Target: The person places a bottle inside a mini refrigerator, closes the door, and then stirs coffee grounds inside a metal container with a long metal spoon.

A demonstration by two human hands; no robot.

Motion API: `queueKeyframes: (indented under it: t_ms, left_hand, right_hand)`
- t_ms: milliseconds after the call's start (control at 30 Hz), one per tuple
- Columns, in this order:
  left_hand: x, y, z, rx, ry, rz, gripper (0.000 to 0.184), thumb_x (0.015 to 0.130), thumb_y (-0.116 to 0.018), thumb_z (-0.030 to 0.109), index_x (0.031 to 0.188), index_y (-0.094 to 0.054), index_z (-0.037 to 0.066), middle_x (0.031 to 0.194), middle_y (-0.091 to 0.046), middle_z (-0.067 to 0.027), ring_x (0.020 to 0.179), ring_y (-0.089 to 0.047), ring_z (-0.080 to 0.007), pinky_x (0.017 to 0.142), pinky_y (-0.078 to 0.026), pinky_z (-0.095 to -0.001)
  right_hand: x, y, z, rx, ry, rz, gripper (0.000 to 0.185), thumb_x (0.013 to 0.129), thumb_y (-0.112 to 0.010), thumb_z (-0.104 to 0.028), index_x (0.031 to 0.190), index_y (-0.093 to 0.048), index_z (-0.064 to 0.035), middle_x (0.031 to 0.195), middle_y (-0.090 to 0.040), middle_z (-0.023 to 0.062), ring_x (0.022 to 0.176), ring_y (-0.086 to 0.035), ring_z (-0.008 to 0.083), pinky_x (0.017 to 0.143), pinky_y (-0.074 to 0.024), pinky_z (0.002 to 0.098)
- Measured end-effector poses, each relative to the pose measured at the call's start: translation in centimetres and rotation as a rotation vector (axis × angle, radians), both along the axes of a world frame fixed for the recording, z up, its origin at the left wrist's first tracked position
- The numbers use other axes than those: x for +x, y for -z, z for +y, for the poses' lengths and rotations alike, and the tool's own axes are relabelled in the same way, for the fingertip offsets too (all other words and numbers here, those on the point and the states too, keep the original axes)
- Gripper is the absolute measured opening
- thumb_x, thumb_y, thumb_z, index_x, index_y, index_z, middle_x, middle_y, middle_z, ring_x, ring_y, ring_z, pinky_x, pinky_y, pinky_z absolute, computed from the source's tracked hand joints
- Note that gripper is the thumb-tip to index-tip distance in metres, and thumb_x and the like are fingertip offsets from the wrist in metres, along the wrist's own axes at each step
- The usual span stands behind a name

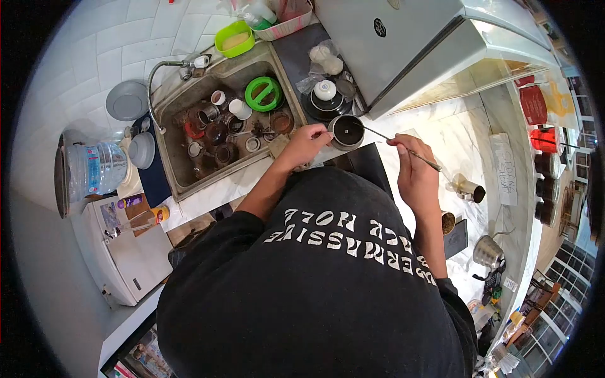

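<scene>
My left hand [305, 146] is at the left side of a metal cup [346, 132], its thumb and finger pinched on the cup's rim or handle. Dark liquid lies inside the cup. To the right, my right hand [413, 165] pinches a long thin metal spoon [423, 160], whose far end reaches over the cup. A black lidded pot [326, 104] with a white knob stands just behind the cup. The sink [277, 68] is left of the cup.
Dirty cups, jars and a green round holder [263, 94] lie in the sink. A fridge [391, 44] stands behind on the right. On the right counter are a metal pitcher [467, 189], a kettle [488, 252] and a dark flat device [456, 239]. A water bottle [97, 169] is far left.
</scene>
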State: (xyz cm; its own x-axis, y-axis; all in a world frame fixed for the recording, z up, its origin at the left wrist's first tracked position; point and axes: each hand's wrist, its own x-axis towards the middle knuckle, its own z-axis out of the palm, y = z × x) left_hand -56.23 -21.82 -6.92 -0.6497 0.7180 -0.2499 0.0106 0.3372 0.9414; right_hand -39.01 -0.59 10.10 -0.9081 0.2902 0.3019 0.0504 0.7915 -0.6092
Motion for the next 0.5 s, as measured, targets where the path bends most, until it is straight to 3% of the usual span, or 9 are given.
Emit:
queueKeyframes:
  t_ms: [100,200,267,500]
  left_hand:
    - [-0.1,-0.2,0.0,-0.025,0.016,0.025,0.028,0.103,-0.065,0.026,0.094,-0.07,0.0,0.087,-0.073,-0.0046,0.084,-0.063,-0.012,0.081,-0.05,-0.0313]
    - [-0.1,0.1,0.0,-0.024,-0.009,0.002,0.03,0.102,-0.067,0.028,0.09,-0.07,0.001,0.078,-0.069,-0.0031,0.073,-0.057,-0.0109,0.069,-0.047,-0.0318]
    - [-0.1,0.1,0.0,-0.01,0.0,0.034,0.029,0.102,-0.067,0.028,0.091,-0.07,0.001,0.079,-0.07,-0.0035,0.074,-0.058,-0.0109,0.07,-0.048,-0.0315]
    - [1.1,-1.3,0.2,0.017,-0.079,0.045,0.026,0.104,-0.065,0.025,0.096,-0.069,0.0,0.083,-0.071,-0.0043,0.079,-0.061,-0.0116,0.075,-0.051,-0.0308]
  right_hand:
    - [0.3,-0.1,-0.1,-0.008,-0.086,0.016,0.012,0.104,-0.059,-0.005,0.107,-0.07,-0.0016,0.11,-0.073,0.015,0.107,-0.068,0.0354,0.095,-0.051,0.0426]
    - [0.0,0.5,-0.3,-0.017,-0.085,0.019,0.012,0.104,-0.059,-0.005,0.107,-0.07,-0.0016,0.109,-0.073,0.0152,0.106,-0.068,0.0353,0.094,-0.051,0.0427]
    - [-0.3,0.5,-0.2,0.011,-0.056,0.042,0.007,0.1,-0.062,-0.004,0.104,-0.067,-0.0004,0.101,-0.072,0.0134,0.1,-0.069,0.033,0.089,-0.05,0.0431]
    - [0.3,0.6,1.0,0.026,-0.15,0.128,0.008,0.102,-0.062,-0.005,0.104,-0.068,-0.0012,0.101,-0.073,0.0126,0.1,-0.07,0.0329,0.088,-0.0499,0.0441]
